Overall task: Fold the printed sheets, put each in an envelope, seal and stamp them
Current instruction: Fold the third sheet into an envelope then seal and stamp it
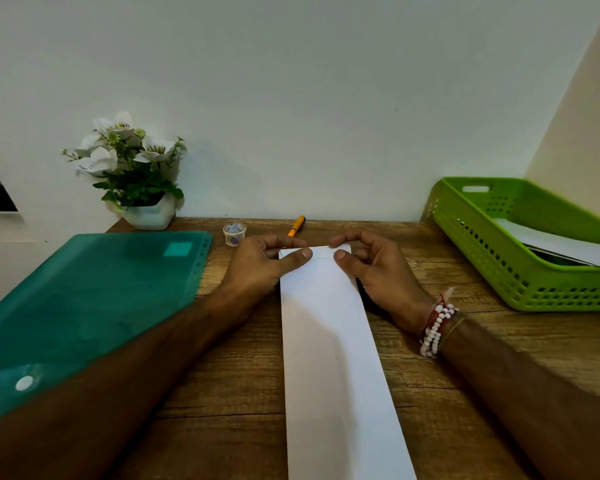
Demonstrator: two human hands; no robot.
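Pinching far flap of long white envelope (326, 323): left hand (264, 261), right hand (378, 271), both grips clamped. Near end cut off; wood-grain worktop (229, 393) beneath.

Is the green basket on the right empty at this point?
Not empty. White paper lies inside the green basket, showing above its near wall; how many sheets there are, cannot tell.

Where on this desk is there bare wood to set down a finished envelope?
Widest bare wood: between the pen and the green basket, continuing down between envelope and basket, where the right forearm crosses. A narrower strip lies between teal folder and envelope, under the left forearm. Crowded: back left, around plant pot and tape roll.
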